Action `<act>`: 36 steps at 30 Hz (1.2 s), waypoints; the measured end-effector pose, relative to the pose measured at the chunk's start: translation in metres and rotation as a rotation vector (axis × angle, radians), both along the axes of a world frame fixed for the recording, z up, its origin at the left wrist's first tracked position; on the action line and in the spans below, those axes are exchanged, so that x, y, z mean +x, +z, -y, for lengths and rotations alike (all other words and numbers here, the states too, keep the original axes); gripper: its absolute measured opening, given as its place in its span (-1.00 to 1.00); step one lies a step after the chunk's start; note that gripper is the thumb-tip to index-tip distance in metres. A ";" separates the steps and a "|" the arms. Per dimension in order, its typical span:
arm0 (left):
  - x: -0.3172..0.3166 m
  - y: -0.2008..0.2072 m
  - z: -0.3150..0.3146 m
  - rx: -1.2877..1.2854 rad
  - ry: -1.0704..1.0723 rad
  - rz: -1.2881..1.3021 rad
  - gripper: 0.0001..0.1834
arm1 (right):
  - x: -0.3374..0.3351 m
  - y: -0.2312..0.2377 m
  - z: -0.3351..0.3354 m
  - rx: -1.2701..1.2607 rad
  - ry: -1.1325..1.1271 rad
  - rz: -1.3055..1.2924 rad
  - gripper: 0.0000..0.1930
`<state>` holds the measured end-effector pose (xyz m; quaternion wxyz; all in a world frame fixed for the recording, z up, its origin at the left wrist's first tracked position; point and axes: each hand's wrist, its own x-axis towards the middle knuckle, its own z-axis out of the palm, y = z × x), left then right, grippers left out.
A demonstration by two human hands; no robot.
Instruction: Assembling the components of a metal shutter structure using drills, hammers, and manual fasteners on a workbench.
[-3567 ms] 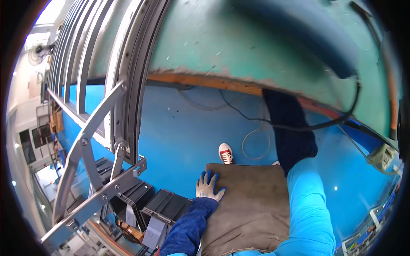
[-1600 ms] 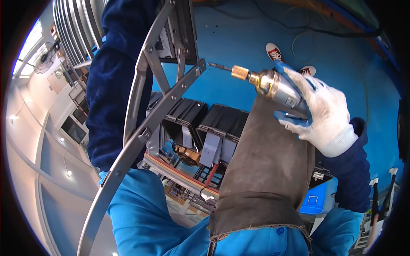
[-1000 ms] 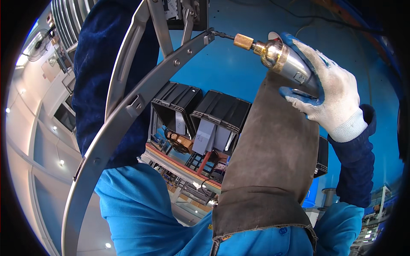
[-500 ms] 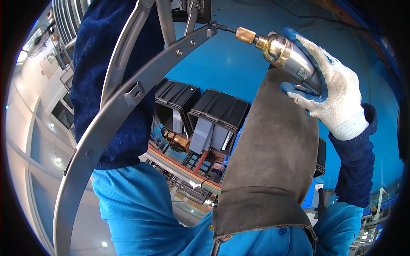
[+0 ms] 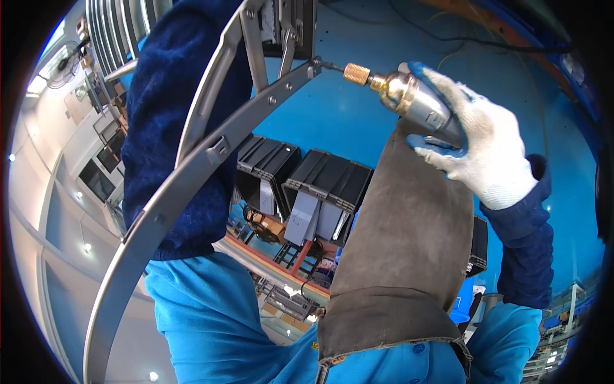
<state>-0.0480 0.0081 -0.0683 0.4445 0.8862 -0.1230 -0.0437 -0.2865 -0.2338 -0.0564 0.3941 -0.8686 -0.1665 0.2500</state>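
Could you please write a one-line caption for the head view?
Gloved right hand presses a silver power driver against the grey metal frame.

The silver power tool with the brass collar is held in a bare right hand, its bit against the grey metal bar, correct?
Not bare: the head view shows the right hand in a white glove with blue fingertips. It does hold the silver power tool with the brass collar, its bit against the grey metal bar.

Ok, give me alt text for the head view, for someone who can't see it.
A white-and-blue gloved right hand presses a silver power screwdriver with a brass collar, bit tip against a grey metal frame bar. The left forearm reaches up behind the frame, hand hidden.
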 end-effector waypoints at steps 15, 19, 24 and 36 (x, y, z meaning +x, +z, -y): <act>0.001 -0.020 -0.011 -0.019 -0.001 0.381 -0.35 | -0.102 0.100 0.087 -0.044 -0.454 -0.433 -0.19; -0.005 -0.005 0.000 0.080 -0.060 0.424 -0.31 | -0.139 0.152 0.100 -0.052 -0.666 -0.423 -0.19; -0.009 -0.015 0.002 -0.045 0.020 0.301 -0.38 | -0.191 0.124 0.072 0.705 -1.192 -0.369 -0.43; -0.197 -0.010 -0.114 -0.134 0.734 0.488 -0.76 | -0.066 0.139 0.163 0.706 -1.304 -0.384 -0.41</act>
